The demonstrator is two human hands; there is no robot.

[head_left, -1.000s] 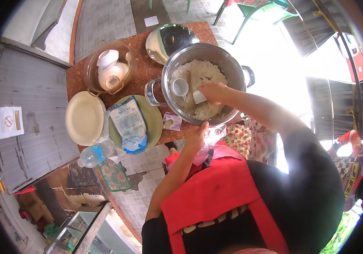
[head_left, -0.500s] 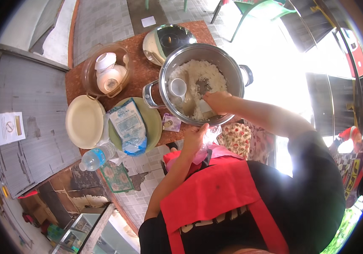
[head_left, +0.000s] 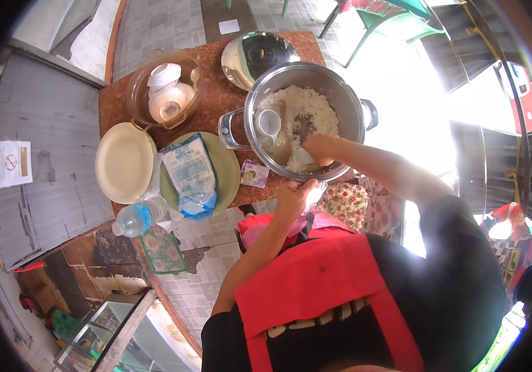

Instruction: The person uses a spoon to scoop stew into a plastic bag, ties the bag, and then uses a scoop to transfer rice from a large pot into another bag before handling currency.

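There is one pot [head_left: 349, 111], with two handles [head_left: 225, 131]. Inside the pot, one round white scoop [head_left: 269, 122] shows. The hands are two: right hand [head_left: 320, 149] in the pot, left hand [head_left: 295, 197] at its near rim. Left of the pot are one oval plate [head_left: 125, 162], one green plate [head_left: 227, 175], one bottle [head_left: 134, 219] and at least two white bowls [head_left: 164, 75].

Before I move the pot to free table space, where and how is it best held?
Likely by the left handle and right handle together, reaching in from both sides: they jut from opposite sides of the pot, which stands open with rice inside.
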